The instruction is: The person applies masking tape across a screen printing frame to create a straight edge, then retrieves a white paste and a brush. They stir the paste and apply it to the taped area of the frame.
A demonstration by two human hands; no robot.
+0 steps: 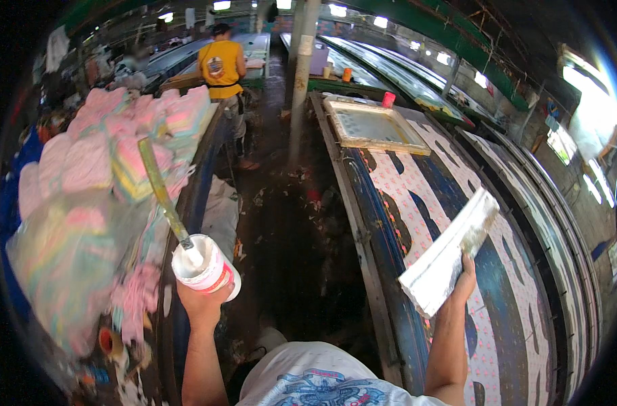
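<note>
My left hand (201, 306) is wrapped round a white plastic tub (229, 276) with a red and pink label. White paste coats the tub's inside, and a stained yellow-green stick (161, 189) leans up out of it. My right hand (465, 281) grips a long, flat silvery metal piece (438, 267) by its right side, tilted over the printing table. Its exact kind I cannot make out. Below it on the table (450, 193) lie pale cloth pieces (396, 183) with small pink prints and dark cut-out shapes.
A framed printing screen (379, 128) lies further up the table, beside a red cup (388, 99). Pink and pastel cloth stacks (78, 162) cover the left table. A dark littered aisle (288, 237) runs ahead past a pole (300, 88). A person in yellow (222, 64) stands ahead-left.
</note>
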